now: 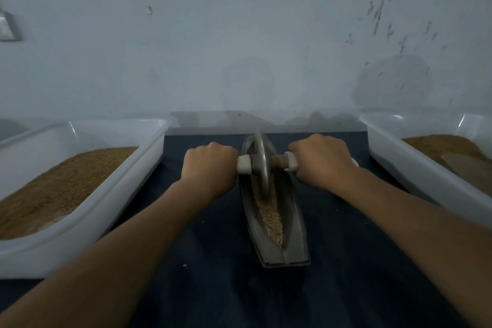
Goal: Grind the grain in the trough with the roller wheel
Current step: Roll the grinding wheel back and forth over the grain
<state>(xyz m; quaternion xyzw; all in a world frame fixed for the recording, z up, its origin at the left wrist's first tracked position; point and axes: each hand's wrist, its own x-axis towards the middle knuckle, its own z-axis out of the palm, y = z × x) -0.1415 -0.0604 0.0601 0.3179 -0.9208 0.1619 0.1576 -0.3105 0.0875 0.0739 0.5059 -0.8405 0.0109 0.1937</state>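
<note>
A long boat-shaped metal trough [294, 224] lies on a dark cloth, pointing away from me. Pale grain [271, 217] fills its central groove. The metal roller wheel [262, 165] stands on edge in the far half of the trough, on the grain. An axle with white end caps runs through it. My left hand [210, 168] grips the left handle, with the fist close to the wheel. My right hand [320, 160] grips the right handle, with a short stretch of brown axle showing between it and the wheel.
A white plastic tub [87, 210] of brown grain stands at the left. Another white tub [415, 168] at the right holds brown grain and a flat scoop. A pale wall rises just behind the table. The dark cloth [213, 287] covers the table in front.
</note>
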